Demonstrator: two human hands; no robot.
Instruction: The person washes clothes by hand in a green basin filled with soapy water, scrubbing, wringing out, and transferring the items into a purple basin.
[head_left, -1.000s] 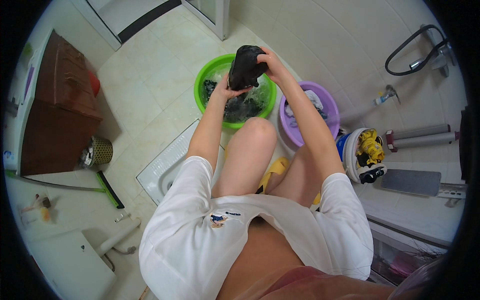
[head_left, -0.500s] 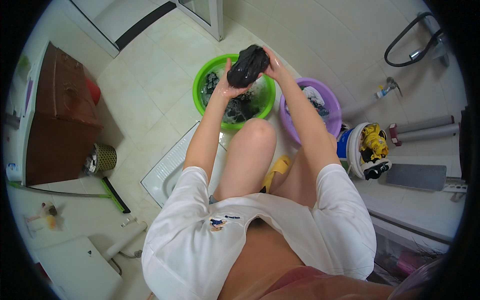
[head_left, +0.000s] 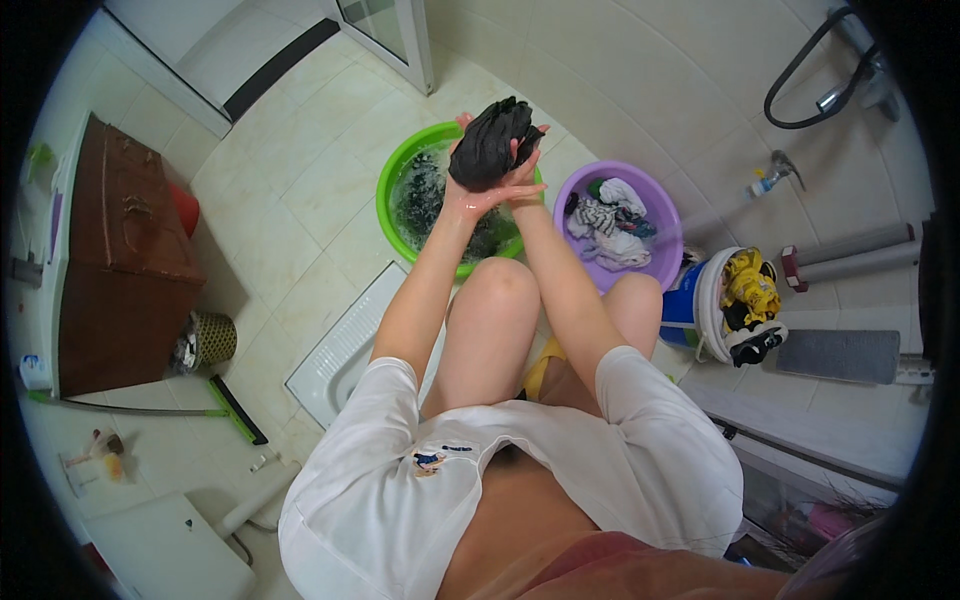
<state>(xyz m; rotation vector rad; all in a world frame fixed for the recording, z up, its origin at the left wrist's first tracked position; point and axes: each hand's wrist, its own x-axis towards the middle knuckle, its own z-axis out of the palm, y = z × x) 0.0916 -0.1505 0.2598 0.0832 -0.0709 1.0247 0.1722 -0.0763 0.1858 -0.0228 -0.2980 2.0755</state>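
A wet, bunched-up black cloth garment [head_left: 488, 145] is held above the green basin [head_left: 388, 190]; what kind of garment it is I cannot tell. My left hand [head_left: 468, 200] cups it from the near left, with fingertips showing at its far left edge. On the other side my right hand [head_left: 527, 172] grips it, fingers pressed into the folds. The two hands meet under the bundle at the wrists. Below, foamy water in the basin covers dark cloth [head_left: 425, 195], partly hidden by my hands and the bundle.
Right of the green basin stands a purple basin [head_left: 668, 215] of white and striped clothes. Nearer sits a white-and-blue bucket [head_left: 712, 305] with yellow clothing and a shoe. A squat toilet [head_left: 345, 345] lies left of my knees; a brown cabinet [head_left: 125, 270] stands far left.
The black garment has come slightly nearer and turned more upright. My right hand has shifted from its far right side to beneath it, close against my left. The purple basin's contents are now uncovered.
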